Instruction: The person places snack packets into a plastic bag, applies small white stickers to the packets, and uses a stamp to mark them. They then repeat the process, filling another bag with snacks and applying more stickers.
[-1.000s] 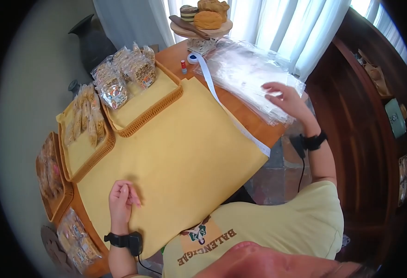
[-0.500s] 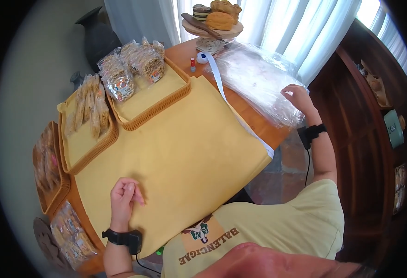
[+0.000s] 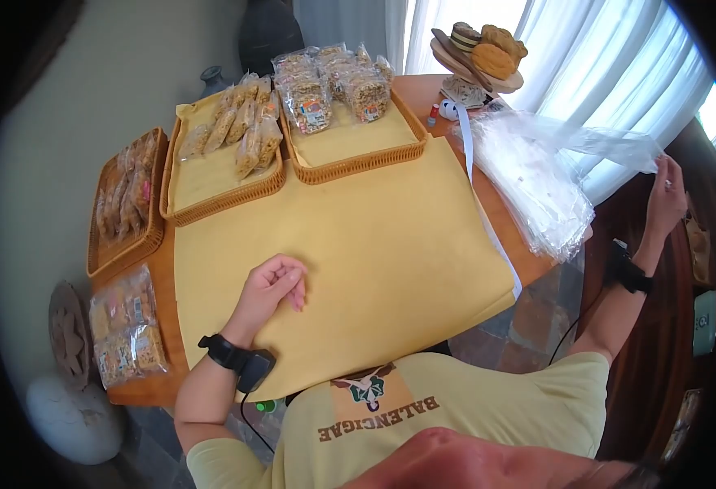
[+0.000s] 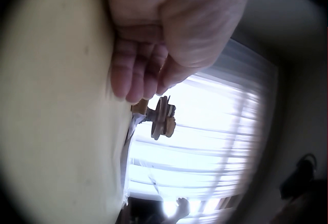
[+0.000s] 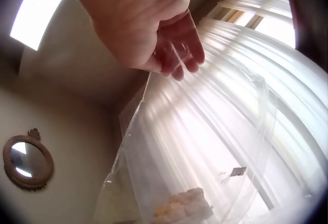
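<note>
In the head view my right hand pinches a clear plastic bag by one end, out past the table's right side. The bag stretches back over a stack of clear plastic bags. Seen from the right wrist, the see-through film hangs down from between thumb and fingers. A wide yellow sheet covers the middle of the table. On it lies my left hand, fingers loosely bent and holding nothing; the left wrist view shows those fingers close against the sheet.
Wicker baskets with bagged snacks line the far left. More packets lie at the left edge. A white strip runs along the sheet's right edge. Behind stands a cake stand with breads, beside a small red bottle.
From over the stack, my right hand has moved out to the right, drawing a clear bag up with it. The head view has swung right. My left hand stays on the sheet.
</note>
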The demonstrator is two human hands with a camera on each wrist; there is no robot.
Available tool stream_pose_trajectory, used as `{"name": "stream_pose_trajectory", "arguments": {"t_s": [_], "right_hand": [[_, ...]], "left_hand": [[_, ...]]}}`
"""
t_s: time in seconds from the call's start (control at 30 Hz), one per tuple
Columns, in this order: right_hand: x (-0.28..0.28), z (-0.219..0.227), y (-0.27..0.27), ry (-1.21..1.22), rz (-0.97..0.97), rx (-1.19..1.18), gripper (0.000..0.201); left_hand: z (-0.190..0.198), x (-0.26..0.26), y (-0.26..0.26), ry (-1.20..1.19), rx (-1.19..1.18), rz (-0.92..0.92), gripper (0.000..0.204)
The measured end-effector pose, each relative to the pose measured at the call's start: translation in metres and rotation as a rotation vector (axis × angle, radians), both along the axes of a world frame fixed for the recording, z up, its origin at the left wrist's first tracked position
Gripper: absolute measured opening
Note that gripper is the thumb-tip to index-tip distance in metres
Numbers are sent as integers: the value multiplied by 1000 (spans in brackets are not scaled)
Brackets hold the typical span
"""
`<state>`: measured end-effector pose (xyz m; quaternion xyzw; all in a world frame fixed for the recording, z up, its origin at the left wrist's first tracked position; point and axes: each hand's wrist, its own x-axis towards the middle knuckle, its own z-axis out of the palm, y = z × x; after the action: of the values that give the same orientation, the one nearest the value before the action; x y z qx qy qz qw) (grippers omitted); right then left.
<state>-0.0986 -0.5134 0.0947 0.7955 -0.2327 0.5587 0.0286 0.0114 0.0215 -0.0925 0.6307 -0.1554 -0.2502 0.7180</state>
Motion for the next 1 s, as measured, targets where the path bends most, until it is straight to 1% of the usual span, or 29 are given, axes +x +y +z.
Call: {"name": "stream_pose_trajectory", "arguments": {"t_s": [0.07,0.1,0.2,0.23,0.27,0.3,0.33,0.37,0.4,0.43,0.47,0.5,0.53,0.57,0.6,0.63,0.7,0.73,0.77,0.8,0.83,0.9,0.93,0.97,1.0], "right_hand": [[-5,16,9,-204,329,17,23],[-7,25,21,-201,335,17,23],[-8,48,83,-178,438,86,26],[-8,54,98,-47,533,70,25],[-5,56,111,82,626,49,25],[3,57,123,76,639,48,25],[15,57,133,210,800,178,24],[27,57,141,349,956,308,24],[39,56,148,356,1019,388,24],[50,55,152,364,1082,468,24],[60,54,146,334,1134,489,25],[69,53,142,336,1140,490,25],[75,51,139,354,1314,566,25],[83,49,138,374,1487,641,25],[92,42,138,369,1512,649,24],[100,34,141,410,1595,762,25],[114,14,148,418,1613,934,25],[120,6,146,424,1621,934,25],[125,0,143,391,1681,979,25],[128,-5,141,358,1738,1027,26],[124,-4,148,368,1739,1036,26],[111,4,162,22,1890,1180,26],[118,6,152,119,2132,1176,27],[123,4,147,131,2129,1178,27],[128,5,146,195,2247,1176,27]], "left_hand": [[1,-1,-1,-8,2,-3,14],[2,-1,-1,-12,5,-7,14],[3,0,-1,-23,-10,16,15],[2,1,-1,-38,-31,29,21],[0,2,0,-43,-28,42,21],[-3,3,0,-103,-55,95,30],[-4,4,1,-163,-83,148,41],[-3,4,2,-168,-82,160,41],[-2,4,4,-211,-72,186,49],[0,5,5,-252,-61,212,57],[2,4,6,-254,-59,221,57],[5,2,7,-261,-79,227,61],[7,1,7,-267,-102,231,65],[8,1,7,-265,-105,235,65],[8,1,6,-187,-185,199,70],[7,1,6,-110,-265,164,74],[6,2,6,-90,-272,145,76],[5,1,6,-67,-274,120,78],[4,1,7,-65,-273,129,78],[3,1,7,-92,-240,121,78],[2,0,7,-115,-209,112,78],[1,2,7,-96,-216,118,79],[0,3,7,-92,-224,117,80],[1,2,6,-86,-232,121,80],[3,1,5,-62,-231,114,82]]}}
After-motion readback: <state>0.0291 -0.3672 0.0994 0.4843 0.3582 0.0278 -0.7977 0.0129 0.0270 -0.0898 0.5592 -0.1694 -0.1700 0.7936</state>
